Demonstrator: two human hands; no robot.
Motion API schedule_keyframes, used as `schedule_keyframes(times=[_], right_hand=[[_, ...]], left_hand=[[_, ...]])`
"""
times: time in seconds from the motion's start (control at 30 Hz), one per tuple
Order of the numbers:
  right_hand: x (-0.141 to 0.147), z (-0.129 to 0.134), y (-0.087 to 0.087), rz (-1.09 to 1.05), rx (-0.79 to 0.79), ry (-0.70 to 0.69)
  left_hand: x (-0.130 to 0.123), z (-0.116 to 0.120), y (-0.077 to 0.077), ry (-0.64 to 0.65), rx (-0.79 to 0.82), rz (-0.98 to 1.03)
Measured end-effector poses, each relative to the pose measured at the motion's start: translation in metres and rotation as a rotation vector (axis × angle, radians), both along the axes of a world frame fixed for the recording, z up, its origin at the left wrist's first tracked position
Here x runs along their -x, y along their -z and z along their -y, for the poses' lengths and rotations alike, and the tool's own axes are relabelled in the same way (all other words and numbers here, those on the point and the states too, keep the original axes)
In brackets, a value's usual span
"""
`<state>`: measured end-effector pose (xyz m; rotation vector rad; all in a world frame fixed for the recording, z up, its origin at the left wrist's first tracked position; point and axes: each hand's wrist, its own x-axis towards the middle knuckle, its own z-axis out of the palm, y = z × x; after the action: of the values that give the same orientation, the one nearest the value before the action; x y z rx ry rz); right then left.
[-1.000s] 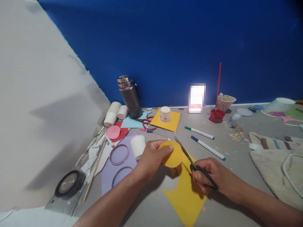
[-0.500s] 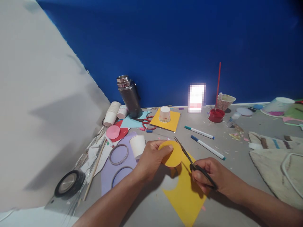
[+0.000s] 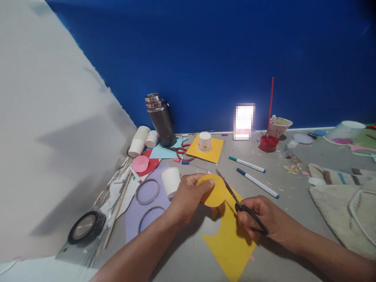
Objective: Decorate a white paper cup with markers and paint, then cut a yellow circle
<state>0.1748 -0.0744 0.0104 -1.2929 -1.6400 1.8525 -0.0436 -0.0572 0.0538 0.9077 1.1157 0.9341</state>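
My left hand (image 3: 188, 196) pinches a yellow paper disc (image 3: 216, 194) between thumb and fingers, with the thumb on its upper face. Black-handled scissors (image 3: 249, 213) are in my right hand (image 3: 258, 217), their blades pointing up and left beside the disc's right edge. The blades look nearly closed. Beneath both hands lies a yellow sheet (image 3: 232, 250) with a curved cut-out at its left side. A white paper cup (image 3: 170, 181) lies tilted just behind my left hand, on purple paper (image 3: 132, 219).
A dark flask (image 3: 161, 123) stands by the blue wall. A small cup (image 3: 204, 141) sits on a yellow square (image 3: 217, 152). Two markers (image 3: 258, 183) lie beyond the scissors. Black tape (image 3: 86, 228) is at left, a cloth (image 3: 337, 207) at right.
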Motion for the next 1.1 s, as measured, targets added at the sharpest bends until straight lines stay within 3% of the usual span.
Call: schedule_keyframes(times=[0.33, 0.57, 0.7, 0.93, 1.1], right_hand=[[-0.001, 0.0, 0.004, -0.054, 0.047, 0.023], [-0.007, -0.012, -0.006, 0.029, -0.099, 0.166], [-0.01, -0.019, -0.009, 0.081, -0.157, 0.259], [-0.011, -0.021, -0.005, -0.046, -0.122, 0.299], [-0.011, -0.025, 0.001, 0.012, -0.235, 0.33]], left_hand=[[0.004, 0.0, 0.003, 0.043, 0.013, 0.034], [0.009, -0.011, 0.017, 0.203, 0.279, 0.385], [0.007, -0.011, 0.019, 0.22, 0.278, 0.487], [0.0, 0.003, 0.015, 0.217, 0.022, 0.142], [-0.002, 0.003, 0.02, 0.181, 0.007, 0.089]])
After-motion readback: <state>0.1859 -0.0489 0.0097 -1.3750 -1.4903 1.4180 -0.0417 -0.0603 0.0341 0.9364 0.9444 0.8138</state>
